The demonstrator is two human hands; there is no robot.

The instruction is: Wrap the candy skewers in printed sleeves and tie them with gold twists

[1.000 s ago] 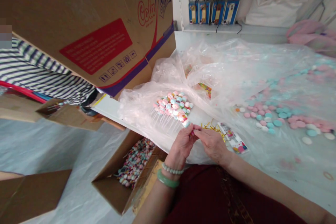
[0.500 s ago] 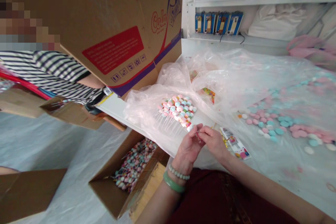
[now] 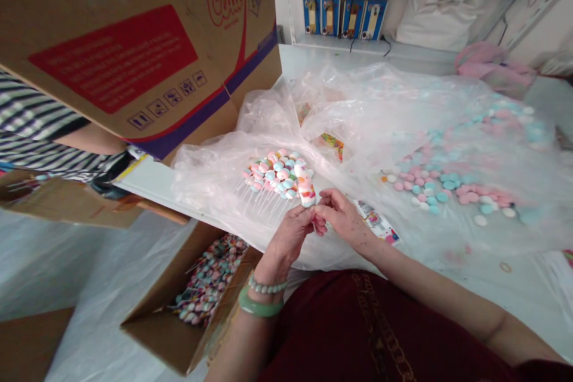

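Observation:
A wrapped marshmallow lollipop (image 3: 306, 186), pastel with a colourful printed band, stands upright above my fingertips. My left hand (image 3: 293, 230) is closed around its lower end. From the other side, my right hand (image 3: 342, 218) pinches the same spot, its fingertips touching those of the left. The stick and anything small in the pinch are mostly hidden by the fingers. Just beyond, a pile of similar marshmallow lollipops (image 3: 271, 172) lies on clear plastic sheeting (image 3: 210, 161), sticks pointing toward me. Printed wrappers (image 3: 378, 224) lie right beside my right forearm.
Loose pink, blue and white marshmallows (image 3: 430, 188) are scattered on the table at right. A large cardboard box (image 3: 147, 59) stands at left. Below the table edge, an open carton (image 3: 156, 325) holds many lollipops. A person's striped sleeve (image 3: 40, 113) shows behind the big box.
The view has swung, shifting the scene left. My hands, whose fingers were working close together over the lollipop's lower end, now hold it more upright, its printed body in plain sight.

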